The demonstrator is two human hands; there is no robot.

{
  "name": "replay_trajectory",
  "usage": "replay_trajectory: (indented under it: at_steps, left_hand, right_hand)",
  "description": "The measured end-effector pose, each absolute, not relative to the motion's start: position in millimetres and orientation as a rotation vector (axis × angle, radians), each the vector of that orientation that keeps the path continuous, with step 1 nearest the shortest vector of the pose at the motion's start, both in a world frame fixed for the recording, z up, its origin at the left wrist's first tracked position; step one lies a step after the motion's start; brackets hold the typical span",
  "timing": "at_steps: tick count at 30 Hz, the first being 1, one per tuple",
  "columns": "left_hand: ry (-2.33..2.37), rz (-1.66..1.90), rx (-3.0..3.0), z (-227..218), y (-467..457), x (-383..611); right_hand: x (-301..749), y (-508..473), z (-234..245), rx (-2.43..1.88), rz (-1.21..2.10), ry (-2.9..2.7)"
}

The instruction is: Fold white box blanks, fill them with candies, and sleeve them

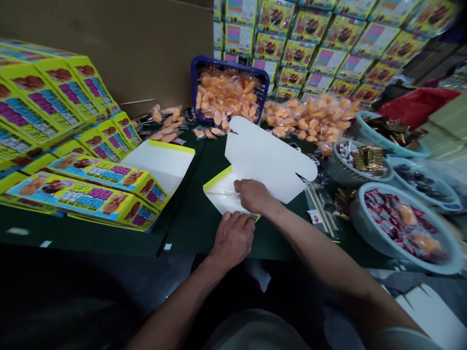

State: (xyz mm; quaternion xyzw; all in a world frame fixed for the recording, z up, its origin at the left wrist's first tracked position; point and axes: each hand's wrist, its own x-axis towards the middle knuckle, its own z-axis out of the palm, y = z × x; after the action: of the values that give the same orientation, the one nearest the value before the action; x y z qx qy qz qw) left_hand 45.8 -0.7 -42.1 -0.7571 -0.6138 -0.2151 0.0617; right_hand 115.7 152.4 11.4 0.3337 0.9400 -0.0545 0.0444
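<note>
An open cardboard box (268,160), white inside with a yellow edge, lies on the dark green table (189,223) in front of me, its lid flap raised. My right hand (251,194) is inside the box, fingers curled on a clear plastic bag (222,193) lying in it. My left hand (233,238) rests on the box's near edge with fingers bent, holding it down.
Printed yellow boxes (91,189) lie stacked at left, one with its white flap open. A blue basket (228,90) and a pile of orange snack packs (310,116) sit behind. Bowls of wrapped sweets (404,226) stand at right. More boxes are stacked at the back.
</note>
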Motion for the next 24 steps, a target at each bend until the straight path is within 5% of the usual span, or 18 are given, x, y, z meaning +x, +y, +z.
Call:
replay_trajectory:
  at_steps: [12,18,24]
  left_hand:
    - [-1.765,-0.480,-2.120,-38.4,12.1,41.3]
    - [-1.881,-0.358,-1.954,-41.1,-1.9,41.9]
    - [-1.921,-0.288,-1.916,-43.0,-18.1,40.6]
  right_hand:
    - [224.9,83.3,7.1,1.337,-0.395,3.473]
    - [325.4,90.1,-25.8,2.133,-0.281,3.022]
    - [347.0,120.5,-18.5,2.236,-0.298,2.884]
